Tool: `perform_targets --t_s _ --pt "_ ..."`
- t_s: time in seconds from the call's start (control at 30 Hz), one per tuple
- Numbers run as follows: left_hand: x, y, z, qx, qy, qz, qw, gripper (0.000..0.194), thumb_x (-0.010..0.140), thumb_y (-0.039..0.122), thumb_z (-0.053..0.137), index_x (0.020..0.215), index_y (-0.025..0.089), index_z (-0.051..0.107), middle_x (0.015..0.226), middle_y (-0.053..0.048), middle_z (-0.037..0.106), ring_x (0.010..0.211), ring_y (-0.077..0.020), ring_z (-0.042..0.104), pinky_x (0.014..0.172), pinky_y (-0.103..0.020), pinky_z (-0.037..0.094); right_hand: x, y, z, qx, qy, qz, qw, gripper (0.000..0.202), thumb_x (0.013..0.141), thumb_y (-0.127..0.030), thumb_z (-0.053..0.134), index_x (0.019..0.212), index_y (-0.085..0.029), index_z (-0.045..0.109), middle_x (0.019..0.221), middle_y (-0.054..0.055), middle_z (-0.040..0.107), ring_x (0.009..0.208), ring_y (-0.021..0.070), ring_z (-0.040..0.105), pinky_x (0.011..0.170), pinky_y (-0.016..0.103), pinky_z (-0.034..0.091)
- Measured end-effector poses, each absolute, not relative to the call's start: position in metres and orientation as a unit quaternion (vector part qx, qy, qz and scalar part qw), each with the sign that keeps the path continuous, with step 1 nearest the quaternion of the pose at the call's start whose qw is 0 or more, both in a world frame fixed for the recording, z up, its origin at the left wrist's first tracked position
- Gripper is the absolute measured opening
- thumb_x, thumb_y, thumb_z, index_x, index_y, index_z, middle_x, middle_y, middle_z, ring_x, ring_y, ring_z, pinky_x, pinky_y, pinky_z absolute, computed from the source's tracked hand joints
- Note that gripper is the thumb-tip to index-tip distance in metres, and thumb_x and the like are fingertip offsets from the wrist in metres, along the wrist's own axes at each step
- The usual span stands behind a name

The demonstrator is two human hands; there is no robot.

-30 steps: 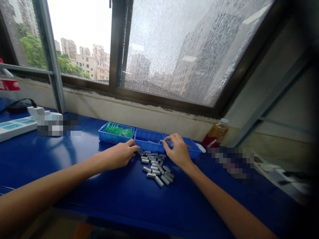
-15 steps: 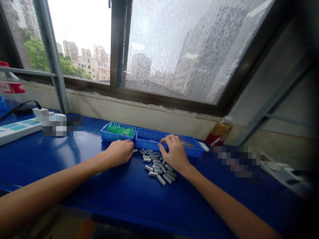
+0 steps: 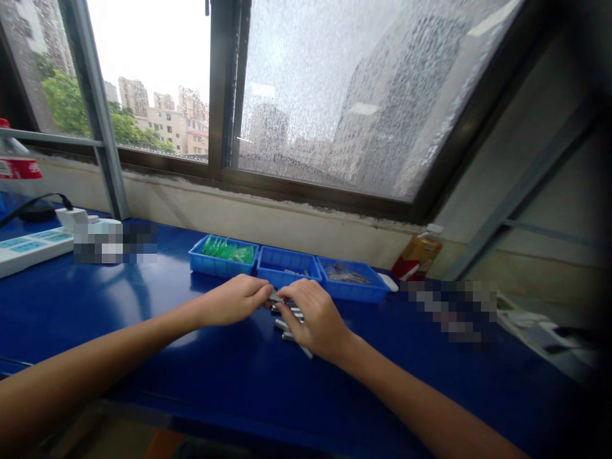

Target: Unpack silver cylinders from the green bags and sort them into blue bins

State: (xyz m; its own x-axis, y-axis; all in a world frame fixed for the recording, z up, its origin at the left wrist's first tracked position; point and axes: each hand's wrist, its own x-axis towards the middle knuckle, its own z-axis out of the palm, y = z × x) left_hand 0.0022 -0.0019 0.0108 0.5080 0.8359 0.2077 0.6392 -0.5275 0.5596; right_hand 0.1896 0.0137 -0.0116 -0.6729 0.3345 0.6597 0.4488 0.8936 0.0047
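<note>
In the head view, my left hand point(image 3: 239, 299) is closed, with thumb and fingers pinching one end of a short silver metal rod point(image 3: 276, 297). My right hand point(image 3: 315, 319) meets it from the other side, thumb and forefinger closed around the rod's right end. Below the fingers, several similar silver metal rods point(image 3: 287, 335) lie in a loose pile on the blue table point(image 3: 229, 376). My right hand covers much of that pile.
Behind my hands stand three blue bins: the left bin point(image 3: 220, 266) holds green bags, the middle bin point(image 3: 268, 275) a few small pieces, the right bin point(image 3: 356, 291) a clear bag. A drink bottle point(image 3: 417, 254) stands right; a power strip point(image 3: 33, 248) lies left.
My right hand has moved from the middle bin's front edge down and left to meet my left hand. My left hand has shifted slightly right with its rod.
</note>
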Motion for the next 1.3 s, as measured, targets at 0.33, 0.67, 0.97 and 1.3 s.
perform_targets --t_s 0.33,0.67,0.97,1.3 --pt "0.002 -0.004 0.006 0.860 0.384 0.298 0.153 0.021 0.087 0.034 0.044 0.097 0.016 0.051 0.067 0.002 0.056 0.059 -0.0109 0.050 0.055 -0.021 0.037 0.190 0.016 -0.011 -0.288 -0.876 -0.055 0.383 0.020 0.089 -0.026 0.040 0.079 -0.017 0.054 0.073 0.005 0.060 0.069 0.0166 0.053 0.065 0.029 0.040" --pt "0.001 0.002 0.003 0.875 0.377 0.275 0.128 0.032 0.092 0.027 0.030 0.079 0.015 0.056 0.071 -0.002 0.059 0.067 -0.0126 0.055 0.064 -0.023 0.040 0.198 0.024 -0.008 -0.246 -0.905 -0.119 0.326 0.013 0.086 -0.026 0.044 0.087 -0.016 0.052 0.079 0.007 0.060 0.074 0.0188 0.053 0.068 0.032 0.039" --pt "-0.011 0.012 -0.018 0.883 0.439 0.162 0.013 0.030 0.085 0.025 0.043 0.114 0.025 0.049 0.109 -0.006 0.052 0.095 -0.0215 0.054 0.080 -0.033 0.043 0.232 0.067 -0.003 -0.409 -0.819 -0.149 0.374 0.013 0.082 -0.027 0.050 0.078 -0.016 0.056 0.078 0.007 0.058 0.077 0.0204 0.052 0.071 0.033 0.040" --pt "-0.014 0.012 -0.014 0.882 0.444 0.153 0.042 0.008 0.086 0.025 0.041 0.087 0.021 0.047 0.087 -0.003 0.056 0.076 -0.0185 0.056 0.066 -0.028 0.040 0.230 0.067 -0.006 -0.456 -0.809 -0.152 0.337 0.016 0.080 -0.030 0.052 0.072 -0.017 0.058 0.079 0.008 0.059 0.082 0.0222 0.051 0.074 0.035 0.039"
